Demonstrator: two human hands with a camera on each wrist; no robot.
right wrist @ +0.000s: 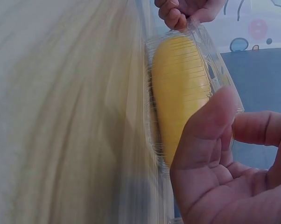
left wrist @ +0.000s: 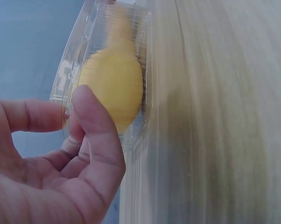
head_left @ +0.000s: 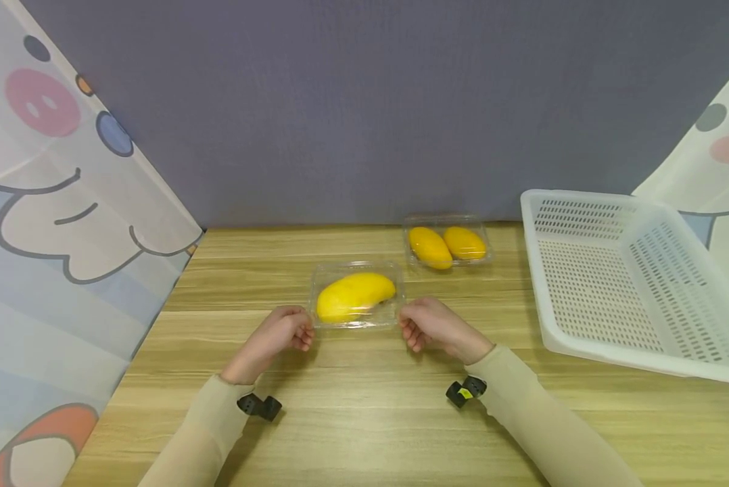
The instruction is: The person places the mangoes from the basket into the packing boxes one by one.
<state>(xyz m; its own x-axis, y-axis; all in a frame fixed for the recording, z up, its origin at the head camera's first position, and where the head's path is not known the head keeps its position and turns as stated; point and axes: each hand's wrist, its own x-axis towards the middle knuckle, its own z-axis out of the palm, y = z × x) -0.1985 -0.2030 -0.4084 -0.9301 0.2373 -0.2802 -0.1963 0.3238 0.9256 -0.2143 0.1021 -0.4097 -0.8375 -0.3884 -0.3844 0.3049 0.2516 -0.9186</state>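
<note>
Where hands [head_left: 277, 333] grip: basket [head_left: 620, 284] (right).

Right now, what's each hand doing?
Left hand: pinches the left end of the clear mango box.
Right hand: grips the same box's right end.

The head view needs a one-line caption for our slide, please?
Both hands, left hand and right hand, grip a clear clamshell holding a mango on the wooden table.

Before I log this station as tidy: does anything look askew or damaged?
Only the white basket, which sits tilted rather than flat on the table. Both clear boxes look closed and intact.
</note>
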